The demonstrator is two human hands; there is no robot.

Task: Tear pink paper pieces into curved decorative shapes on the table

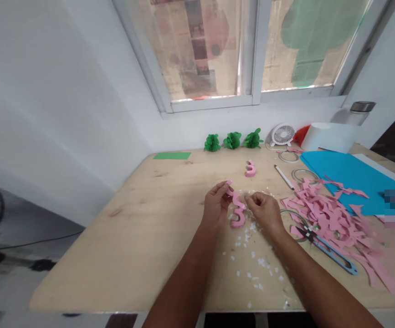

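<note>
Between its thumb and fingers, my left hand [216, 200] grips a curvy pink paper cutout [236, 199] just above the table. Close to the cutout's right side, my right hand [263, 207] is closed in a pinch; what it holds, if anything, is too small to make out. Below the held piece lies a curved pink stack of cutouts [238, 220], and a similar pink stack [251, 169] sits farther back. Small white paper bits [261, 262] are scattered under and in front of my hands.
Pink scraps [334, 218] heap on the right, with blue-handled scissors [334, 254], tape rolls [305, 176], a white pen [284, 176] and blue sheets [351, 175]. Along the wall stand green paper ornaments [232, 140], a small white fan [282, 134] and a green strip [171, 156].
</note>
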